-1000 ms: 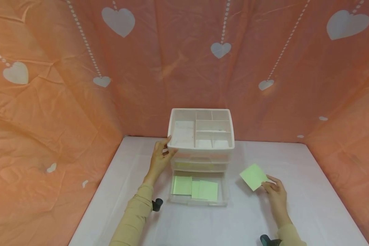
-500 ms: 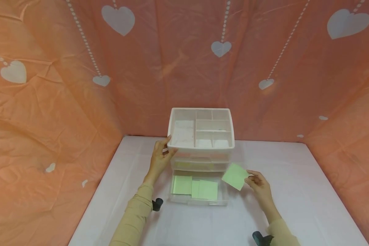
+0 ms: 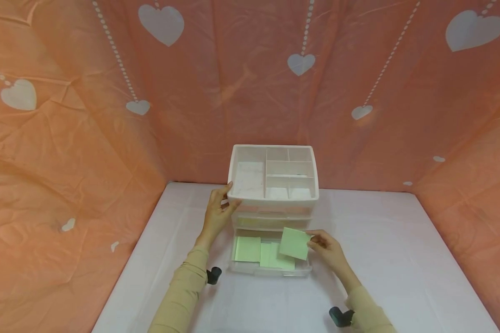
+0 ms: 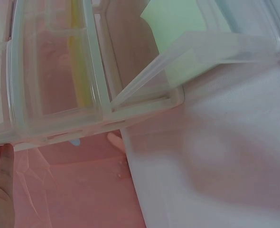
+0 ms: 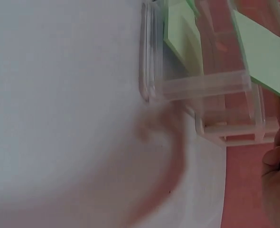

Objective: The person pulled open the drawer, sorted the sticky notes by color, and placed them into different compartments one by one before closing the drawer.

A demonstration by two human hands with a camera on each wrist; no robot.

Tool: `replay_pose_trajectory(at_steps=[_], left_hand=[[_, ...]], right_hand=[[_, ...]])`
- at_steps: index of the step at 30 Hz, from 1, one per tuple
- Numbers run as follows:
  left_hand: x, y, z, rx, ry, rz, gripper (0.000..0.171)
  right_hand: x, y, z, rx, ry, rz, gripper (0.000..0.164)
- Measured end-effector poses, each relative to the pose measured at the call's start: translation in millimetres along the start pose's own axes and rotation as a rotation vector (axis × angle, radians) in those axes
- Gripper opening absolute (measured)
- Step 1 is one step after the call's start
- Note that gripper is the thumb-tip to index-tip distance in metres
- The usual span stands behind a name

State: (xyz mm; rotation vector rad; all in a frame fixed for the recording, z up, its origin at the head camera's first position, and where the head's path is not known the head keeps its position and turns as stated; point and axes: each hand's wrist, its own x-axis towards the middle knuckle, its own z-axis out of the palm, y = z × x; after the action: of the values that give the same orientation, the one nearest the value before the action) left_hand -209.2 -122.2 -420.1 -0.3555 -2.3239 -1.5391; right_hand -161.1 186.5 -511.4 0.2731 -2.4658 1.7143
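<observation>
A white plastic drawer organizer (image 3: pixel 273 200) stands in the middle of the table, its clear bottom drawer (image 3: pixel 271 272) pulled out. My left hand (image 3: pixel 216 215) grips the organizer's front left corner, thumb on the front and fingers along the side. Between the thumb and fingers of my right hand (image 3: pixel 328 249) is a light green sticky note pad (image 3: pixel 295 243), pinched at its right edge. It hangs over the right part of the drawer and overlaps other green sticky note pads (image 3: pixel 247 249) lying inside. In the right wrist view, the held pad (image 5: pixel 266 52) is above the drawer's side wall.
Divided compartments (image 3: pixel 250 178) form the organizer's top. A closed middle drawer (image 3: pixel 271 224) shows something yellow-green through its front. The white table (image 3: pixel 400 259) meets an orange cloth backdrop (image 3: pixel 250 101) with hearts behind and at both sides.
My right hand has carried the green sticky note pad leftward, from beside the organizer to over the pulled-out drawer. The left hand keeps its hold on the corner.
</observation>
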Motion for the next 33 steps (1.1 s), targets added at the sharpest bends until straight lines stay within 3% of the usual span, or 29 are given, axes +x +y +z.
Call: replay_pose_trajectory(at_steps=[9,17,25,33], left_hand=[[0.3,0.2,0.2,0.002,0.001,-0.001,0.053],[0.0,1.3,0.0,0.001,-0.001,-0.004,0.053],[-0.9,1.8,0.2,-0.006,0.003,0.006,0.053],[-0.4,-1.7,0.7,-0.007,-0.006,-0.006,0.053]], right_hand=[[6,0,14,-0.145,-0.117,0.0,0.024],[6,0,23,-0.326,-0.193,-0.068,0.025],[5,-1,28,-0.399,-0.19,0.014,0.027],[2,1,31,-0.422,-0.129,-0.142,0.028]])
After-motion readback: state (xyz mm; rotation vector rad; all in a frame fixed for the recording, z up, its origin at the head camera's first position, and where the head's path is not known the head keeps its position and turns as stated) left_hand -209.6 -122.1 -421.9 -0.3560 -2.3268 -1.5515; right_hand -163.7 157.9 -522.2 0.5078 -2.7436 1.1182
